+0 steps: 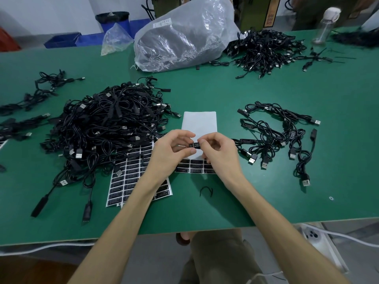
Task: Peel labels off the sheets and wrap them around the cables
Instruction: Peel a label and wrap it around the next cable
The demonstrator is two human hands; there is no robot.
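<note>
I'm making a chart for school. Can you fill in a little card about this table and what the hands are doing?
Table: green
Left hand: pinches a small black label
Right hand: pinches the same label
Label sheet: flat, under the left forearm
White sheet: behind the hands, mostly peeled
Cable pile: left of hands
Smaller cable bunch: right of hands

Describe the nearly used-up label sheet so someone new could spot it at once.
On the green table, look just right of the big cable pile. A sheet lies there beneath the left hand and right hand, which pinch a small black piece. Unlike the label-packed sheets to its left, it is bare white except for a few rows at its near end.
</note>
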